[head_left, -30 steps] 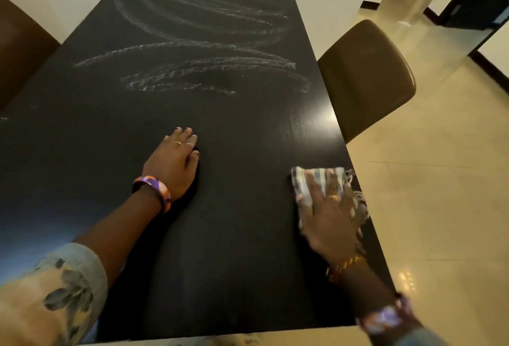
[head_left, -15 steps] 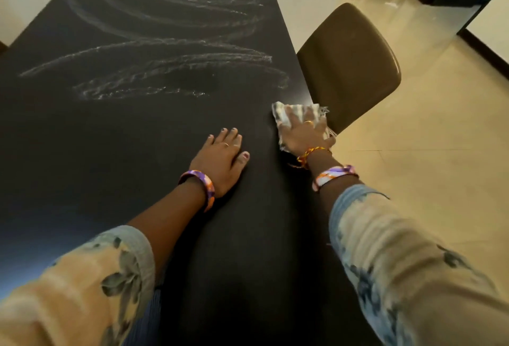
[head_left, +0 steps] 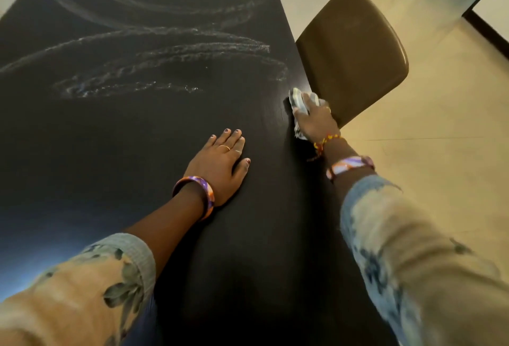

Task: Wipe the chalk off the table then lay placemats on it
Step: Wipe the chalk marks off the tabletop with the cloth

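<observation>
Nearest you, both forearms reach out over the dark tabletop (head_left: 115, 130), each in a pushed-up floral sleeve, the left one (head_left: 82, 285) peach and grey-green, the right one (head_left: 407, 249) paler and bluish.

Your left hand (head_left: 220, 163) lies flat on the bare middle of the tabletop, palm down, fingers straight and close together, thumb out to the side. It holds nothing. A purple and orange bangle (head_left: 197, 194) sits at that wrist, and thin rings show on two fingers.

Your right hand (head_left: 314, 121) is farther out, at the right edge of the tabletop. It presses down on a pale striped cloth (head_left: 298, 101), which is bunched under the palm and fingers and shows ahead of the fingertips and below the heel of the hand. Whether the fingers curl round the cloth or just press on it is hard to tell. A beaded orange bracelet (head_left: 325, 140) and a second purple and white bangle (head_left: 349, 165) sit on that wrist.

Just beyond the cloth, the chalk marks (head_left: 170, 56) begin: broad white looping strokes that cover the far half of the tabletop from left to right. The near half, around your hands, looks dark and free of strokes.

To the right, a brown padded chair (head_left: 355, 50) stands just beside the table edge, close to your right hand. Past it lies a pale tiled floor (head_left: 440, 125) with a dark skirting along the wall.
</observation>
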